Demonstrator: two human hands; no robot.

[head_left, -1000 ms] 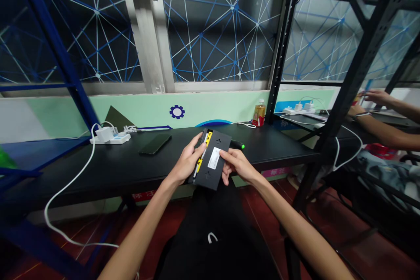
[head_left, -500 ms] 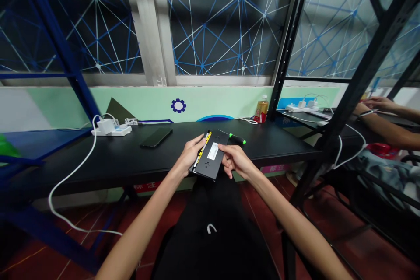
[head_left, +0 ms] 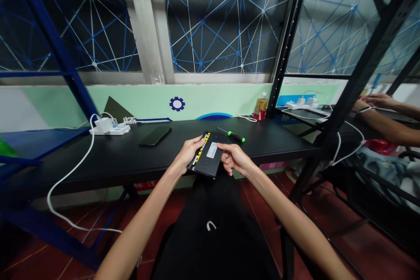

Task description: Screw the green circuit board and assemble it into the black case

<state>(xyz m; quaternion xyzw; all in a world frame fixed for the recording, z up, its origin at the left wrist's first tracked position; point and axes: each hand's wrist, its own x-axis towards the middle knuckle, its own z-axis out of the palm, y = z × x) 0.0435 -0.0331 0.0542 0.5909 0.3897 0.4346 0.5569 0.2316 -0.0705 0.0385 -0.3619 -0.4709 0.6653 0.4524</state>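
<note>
1. Fingers point(head_left: 196, 139) of our left hand point(head_left: 186, 154) are closing around the left edge of a flat black case point(head_left: 210, 166); the thumb is lying along its yellow-and-black strip point(head_left: 201, 152).
2. Our right hand point(head_left: 235, 157) is gripping the case's right side, thumb pressing on the upper face just beside a white label point(head_left: 211, 149), the other fingers curling in by the edge. How far they are reaching underneath, we cannot tell.
3. We are holding the case at the centre of the frame, tilted, over the front edge of a black table point(head_left: 265, 140); whether it is touching the tabletop, we cannot tell.
4. Just beyond the case, right of centre, a screwdriver point(head_left: 236, 136) with a black-and-green handle is lying on the table, its shaft pointing up and left.
5. Left of centre, a dark phone point(head_left: 155, 135) is lying flat; farther left, a white power strip point(head_left: 114, 130) is sitting near the wall, a plug standing in it and a white cable point(head_left: 70, 179) trailing down.
6. Right of centre, a bottle point(head_left: 260, 107) is standing at the back of the table.
7. At the right edge of the frame, another person's hands point(head_left: 380, 99) are showing above a neighbouring table.
</note>
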